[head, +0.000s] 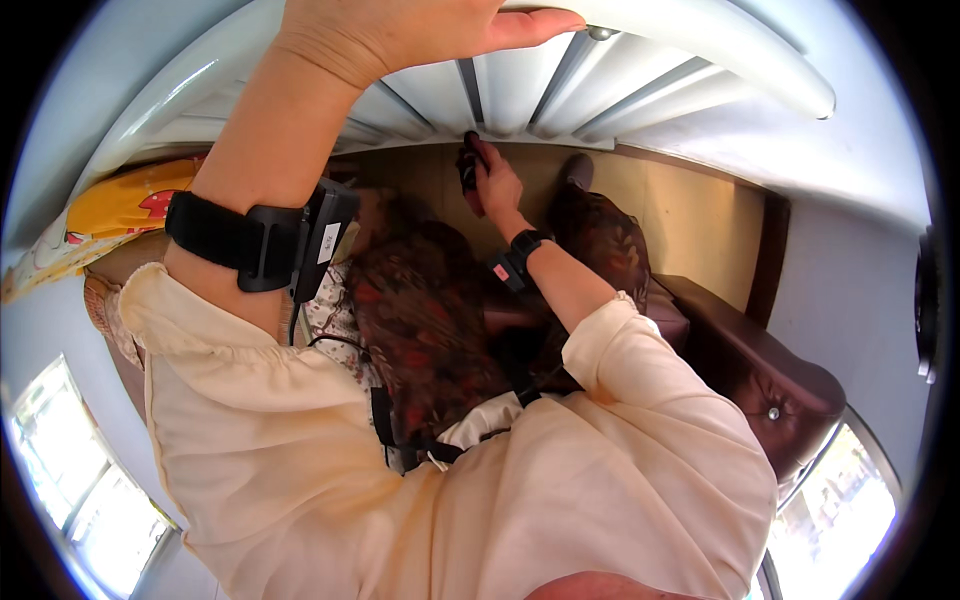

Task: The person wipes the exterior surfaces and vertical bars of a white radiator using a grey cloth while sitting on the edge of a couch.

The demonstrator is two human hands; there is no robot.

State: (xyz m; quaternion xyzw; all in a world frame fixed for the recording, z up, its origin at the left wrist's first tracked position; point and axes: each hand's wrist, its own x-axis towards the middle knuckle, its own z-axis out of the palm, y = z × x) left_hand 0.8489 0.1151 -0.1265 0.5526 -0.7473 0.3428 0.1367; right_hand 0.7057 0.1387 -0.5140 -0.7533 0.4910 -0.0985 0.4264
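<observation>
My left hand (420,30) is at the top of the view, against a thick white curved rail (720,37), its fingers cut off by the picture's edge. The thumb stretches right, beside a small round metal fitting (601,33). White slats (517,86) run down below the rail. Lower down, my right hand (497,180) is closed around a dark handheld object (471,169). The tip of that object is at the lower edge of the slats; its exact kind is unclear. Black strapped devices are on both forearms.
A brown leather seat (765,367) with a tufted button stands at the right, near a pale wall. Yellow printed fabric (131,199) lies at the left. Below are my legs in dark floral trousers (420,322) and a tan floor (675,202). Bright windows show at both lower corners.
</observation>
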